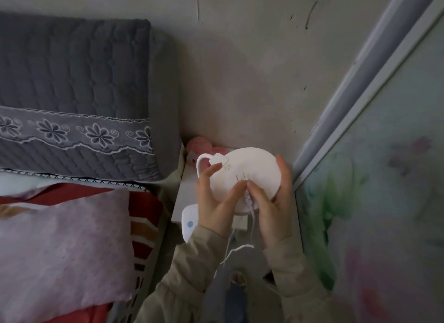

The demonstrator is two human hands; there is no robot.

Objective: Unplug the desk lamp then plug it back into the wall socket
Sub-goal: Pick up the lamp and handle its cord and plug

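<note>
The left hand and right hand hold the white desk lamp base between them in the corner by the wall, both grips clamped on it, fingertips meeting at the white cable on its underside. Behind sits a pink toy; a grey quilted headboard and pink pillow crowd the left, a glass door the right.

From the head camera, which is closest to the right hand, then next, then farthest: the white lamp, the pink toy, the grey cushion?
From the right hand:
1. Lamp: touching, the hand cups its right edge.
2. Pink toy: behind the lamp, up and to the left, in the corner.
3. Grey cushion: farthest, well off to the left.
</note>
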